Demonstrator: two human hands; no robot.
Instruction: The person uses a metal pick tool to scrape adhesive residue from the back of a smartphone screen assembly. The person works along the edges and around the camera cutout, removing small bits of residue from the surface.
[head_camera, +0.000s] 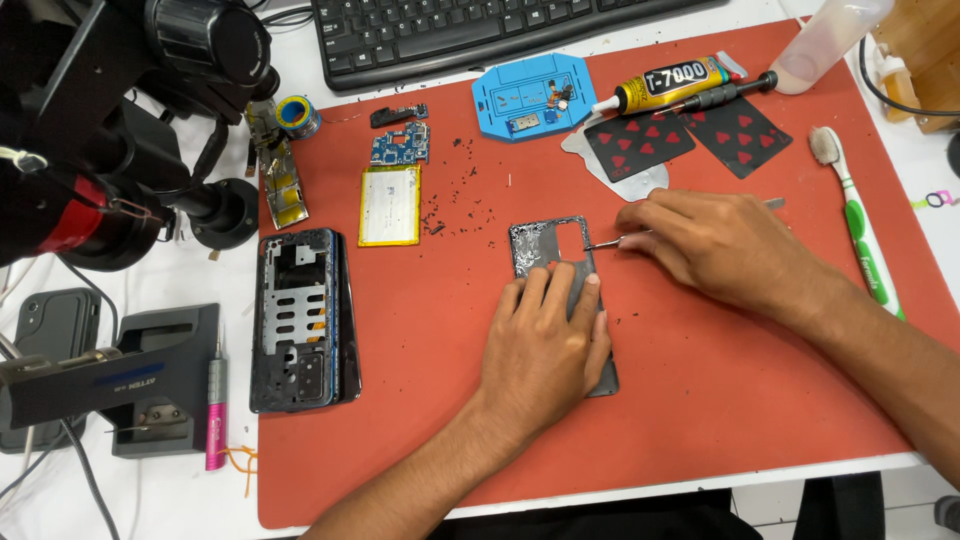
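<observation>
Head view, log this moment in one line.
left hand pressing phone back cover | right hand holding tweezers, tip on cover | red mat

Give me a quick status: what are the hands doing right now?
Left hand flat on the phone back cover, pinning it to the red mat. Right hand holds tweezers, tip at the cover's edge. Black debris scattered nearby; nothing blocking.

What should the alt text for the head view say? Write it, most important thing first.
A left hand presses a phone back cover flat on a red mat while the right hand works metal tweezers at its top. A phone frame, battery and glue tube lie nearby.
</observation>
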